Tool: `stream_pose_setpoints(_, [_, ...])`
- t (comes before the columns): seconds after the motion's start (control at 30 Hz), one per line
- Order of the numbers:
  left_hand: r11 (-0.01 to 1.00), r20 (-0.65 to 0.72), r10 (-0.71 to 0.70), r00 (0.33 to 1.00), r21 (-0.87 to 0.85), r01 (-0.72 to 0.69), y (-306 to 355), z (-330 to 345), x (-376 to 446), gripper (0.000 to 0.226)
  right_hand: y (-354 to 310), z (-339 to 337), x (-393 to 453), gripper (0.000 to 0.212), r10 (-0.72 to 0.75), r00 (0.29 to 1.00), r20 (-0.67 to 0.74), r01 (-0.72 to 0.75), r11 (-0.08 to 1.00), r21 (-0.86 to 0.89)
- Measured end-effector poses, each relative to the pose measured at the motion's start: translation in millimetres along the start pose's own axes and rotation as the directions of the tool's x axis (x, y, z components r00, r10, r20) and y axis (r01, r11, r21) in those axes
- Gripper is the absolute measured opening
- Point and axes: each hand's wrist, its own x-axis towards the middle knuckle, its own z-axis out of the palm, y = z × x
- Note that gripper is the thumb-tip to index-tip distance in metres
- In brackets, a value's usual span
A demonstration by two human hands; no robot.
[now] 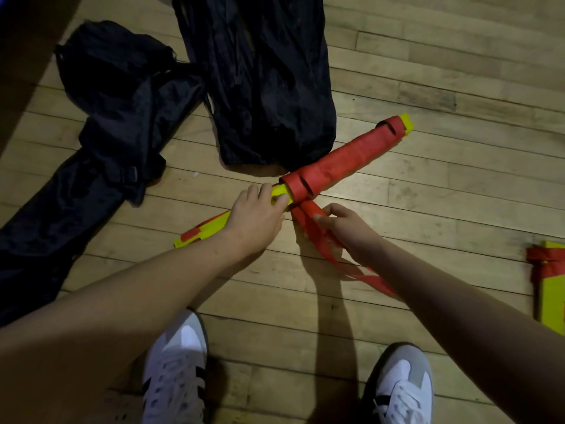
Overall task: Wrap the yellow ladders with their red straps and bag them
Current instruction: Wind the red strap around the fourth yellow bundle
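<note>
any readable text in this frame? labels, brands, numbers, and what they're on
None readable.
Yellow ladder bundle with its red strap: no print visible.
Black bags: no label or logo visible; the buckle is plain.
White shoes: dark side stripes only, no wordmark legible.
Second ladder bundle at the right edge: no text visible.
Wooden floor: no markings.

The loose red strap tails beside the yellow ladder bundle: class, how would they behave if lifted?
The loose red strap tails would probably flop, since they lie limp and curving on the wooden floor. They seem light: the right hand merely pinches them.
</note>
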Motion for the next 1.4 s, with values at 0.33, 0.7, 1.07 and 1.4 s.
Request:
stream_pose_setpoints(0.33, [0.888,0.308,-0.294,0.905,-0.262,0.378,8.6,-21.3,14.2,0.076,-0.5,2.1,-4.0,0.009,-0.072,0.995,-0.063,0.061,0.985,-0.159])
stream_pose_setpoints(0.7, [0.998,0.109,0.025,0.994,0.048,-0.031,12.7,-7.1,-2.2,0.043,0.8,9.2,-10.4,0.022,0.068,0.993,-0.091,-0.072,0.997,-0.037])
stream_pose_setpoints(1.07, [0.973,0.236,-0.176,0.956,-0.107,0.205,9.0,-14.2,21.1,0.046,-5.0,14.5,-9.0,0.025,-0.010,0.993,-0.116,-0.001,0.995,-0.097])
stream_pose_setpoints(1.4, [0.981,0.163,-0.193,0.968,0.053,0.187,-11.2,-14.5,34.2,0.032,-33.5,21.5,5.4,0.020,-0.072,0.992,-0.100,0.063,0.994,-0.089])
